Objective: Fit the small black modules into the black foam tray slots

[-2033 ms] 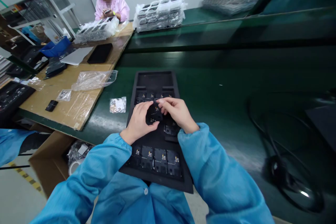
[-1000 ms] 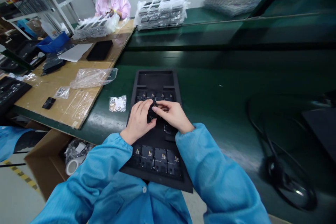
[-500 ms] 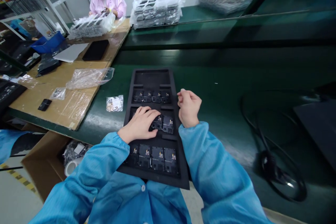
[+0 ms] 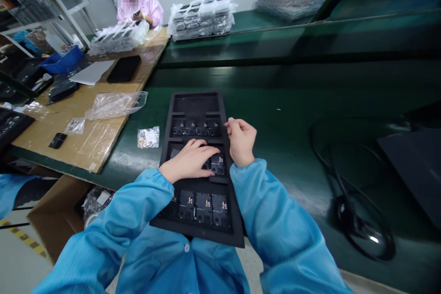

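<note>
Shift since the last frame: left hand (image 4: 193, 160) slides rightward along the middle row; right hand (image 4: 242, 140) stays beside the tray.
Tray (image 4: 197, 105): black, three rows of small black parts, lying on the green bench (image 4: 285, 142), its near end apparently past the bench edge.
Part in hand's reach (image 4: 217, 164): rightmost of the middle row, seated in the tray; others in that row mostly hidden.
Bottom-row parts (image 4: 204, 213): side by side, the leftmost partly behind the left sleeve (image 4: 138, 202).
Risk, tray: may tip or slide if pressed hard at the near end, since that end seems unsupported.
Risk, parts: sleeve could snag the bottom row; sideways finger pressure could knock a middle part askew.
Left pose: palm down, wrist low, fingers stretched right, thumb parted from them around the rightmost part; grip cannot be told.
Right pose: raised at the tray's right edge, fingers curled, tips drawn together; anything tiny between them is indiscernible.
</note>
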Tool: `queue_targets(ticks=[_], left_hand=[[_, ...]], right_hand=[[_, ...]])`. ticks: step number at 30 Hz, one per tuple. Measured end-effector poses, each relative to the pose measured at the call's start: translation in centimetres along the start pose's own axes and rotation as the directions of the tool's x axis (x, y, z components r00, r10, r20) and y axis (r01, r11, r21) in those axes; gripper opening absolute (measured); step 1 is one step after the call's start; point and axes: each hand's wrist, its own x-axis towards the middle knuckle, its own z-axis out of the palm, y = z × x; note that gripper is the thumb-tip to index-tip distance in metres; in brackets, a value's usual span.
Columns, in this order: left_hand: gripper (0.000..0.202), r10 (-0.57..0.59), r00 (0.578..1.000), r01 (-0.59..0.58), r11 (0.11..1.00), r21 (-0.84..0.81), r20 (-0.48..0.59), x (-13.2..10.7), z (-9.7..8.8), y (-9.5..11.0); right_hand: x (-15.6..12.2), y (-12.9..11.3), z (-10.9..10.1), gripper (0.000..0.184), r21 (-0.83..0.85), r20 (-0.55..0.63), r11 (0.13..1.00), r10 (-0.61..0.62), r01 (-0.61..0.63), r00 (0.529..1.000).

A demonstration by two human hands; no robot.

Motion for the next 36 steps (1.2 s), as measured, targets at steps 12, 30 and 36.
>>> queue_targets(ticks=[12,30,36], left_hand=[[0.067,-0.239,0.817,0.052,0.937,-0.345,-0.525,-0.8,0.4,-0.2],[0.065,-0.161,0.699,0.117,0.987,-0.111,-0.696,-0.7,0.8,-0.8],[0.066,-0.162,0.716,0.123,0.987,-0.106,-0.679,-0.8,0.8,-0.8]], right_hand=[[-0.3,-1.5,-0.3,0.048,-0.041,0.212,0.999,0.007,0.001,0.977],[-2.0,-3.0,0.4,0.03,-0.087,0.533,0.996,0.025,0.025,0.846],[-2.0,-3.2,0.5,0.03,-0.106,0.525,0.994,0.025,0.036,0.851]])
